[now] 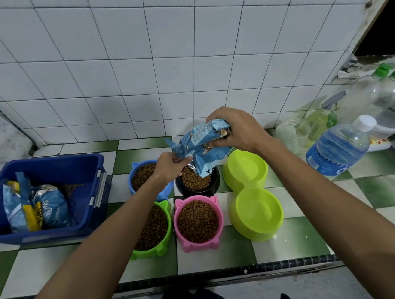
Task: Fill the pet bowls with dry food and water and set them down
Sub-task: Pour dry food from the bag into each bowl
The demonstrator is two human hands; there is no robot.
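My right hand (pixel 235 131) grips the upturned food bag (pixel 201 146); my left hand (pixel 169 166) pinches its mouth over the black bowl (pixel 198 185) on the bench (pixel 297 243). Four bowls hold kibble. Remaining: the double bowl (pixel 253 199) is unfilled; the water bottle (pixel 338 146) stands untouched.

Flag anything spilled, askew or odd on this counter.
Loose kibble lies on the floor of the blue bin, beside the crumpled food bag. White specks dot the tiles near the lime double bowl. Nothing else stands out.
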